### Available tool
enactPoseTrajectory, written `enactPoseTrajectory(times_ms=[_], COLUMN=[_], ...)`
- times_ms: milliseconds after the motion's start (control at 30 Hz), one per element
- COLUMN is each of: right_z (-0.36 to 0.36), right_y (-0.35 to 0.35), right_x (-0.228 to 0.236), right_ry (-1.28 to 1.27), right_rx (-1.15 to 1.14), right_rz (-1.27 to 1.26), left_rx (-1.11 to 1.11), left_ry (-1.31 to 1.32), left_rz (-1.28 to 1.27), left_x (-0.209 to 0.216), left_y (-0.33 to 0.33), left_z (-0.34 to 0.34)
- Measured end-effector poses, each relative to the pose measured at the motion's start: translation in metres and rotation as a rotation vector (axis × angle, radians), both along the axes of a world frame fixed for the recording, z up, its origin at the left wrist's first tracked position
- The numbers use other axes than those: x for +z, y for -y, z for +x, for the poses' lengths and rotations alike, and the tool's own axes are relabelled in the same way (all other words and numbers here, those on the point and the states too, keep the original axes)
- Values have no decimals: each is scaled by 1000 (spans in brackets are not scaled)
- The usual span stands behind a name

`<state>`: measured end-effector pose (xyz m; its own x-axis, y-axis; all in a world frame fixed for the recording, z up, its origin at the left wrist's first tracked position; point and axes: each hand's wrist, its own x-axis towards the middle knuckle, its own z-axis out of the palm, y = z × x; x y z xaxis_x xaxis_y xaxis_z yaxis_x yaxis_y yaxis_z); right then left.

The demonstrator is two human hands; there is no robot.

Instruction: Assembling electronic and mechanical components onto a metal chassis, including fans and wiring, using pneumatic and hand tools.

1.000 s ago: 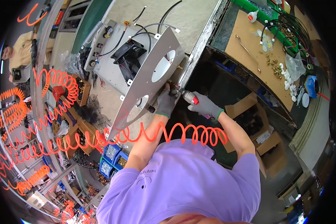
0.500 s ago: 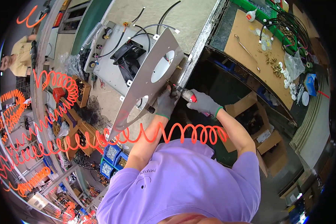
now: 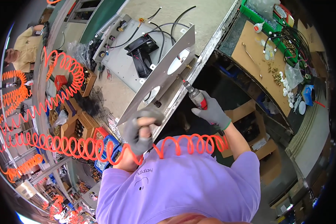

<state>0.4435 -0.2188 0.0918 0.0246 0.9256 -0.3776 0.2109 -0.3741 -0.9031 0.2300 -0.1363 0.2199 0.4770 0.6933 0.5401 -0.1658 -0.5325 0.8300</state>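
My right hand [image 3: 211,109], in a grey glove, is wrapped round a grey-and-red power screwdriver [image 3: 196,98]. Its tip points up and left, close to the lower edge of a tilted grey metal panel [image 3: 161,75] with round cutouts. My left hand [image 3: 141,130], gloved with bare fingertips, is off the panel's near end; its fingers look curled but motion blurs them, so whether they hold anything is unclear. Behind the panel lies a grey metal base [image 3: 117,61] carrying a black fan [image 3: 141,48] and black cables.
An orange coiled hose [image 3: 87,147] stretches across in front of my body. On the right, a cardboard sheet [image 3: 246,61] bears a bent metal rod [image 3: 251,59], brass fittings and white caps. Open cardboard boxes [image 3: 263,143] stand below. Another person [image 3: 24,48] is at far left.
My left hand has left the panel's lower edge by the screwdriver tip and moved toward my body, to the left. The screwdriver now shows more fully in my right hand. The view has shifted slightly.
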Motion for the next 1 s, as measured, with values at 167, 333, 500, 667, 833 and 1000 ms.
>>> enactPoseTrajectory(times_ms=[167,333,500,667,833,1000], right_z=[-10,-22,-30,-34,-40,-49], right_y=[-7,-13,-10,-14,-17,-17], right_x=[45,35,31,32,29,29], right_ry=[0,61,87,-10,64,92], right_rx=[-14,-26,-51,-78,-77,-127], right_rz=[24,120,111,143,89,118], left_rx=[491,483,316,241,151,160], left_ry=[-423,-889,-990,-1056,-1026,-1026], left_rz=[518,371,279,349,475,471], left_x=[55,49,37,31,24,24], left_y=[-14,-32,-36,-44,-50,-51], left_z=[-24,-42,-52,-57,-63,-63])
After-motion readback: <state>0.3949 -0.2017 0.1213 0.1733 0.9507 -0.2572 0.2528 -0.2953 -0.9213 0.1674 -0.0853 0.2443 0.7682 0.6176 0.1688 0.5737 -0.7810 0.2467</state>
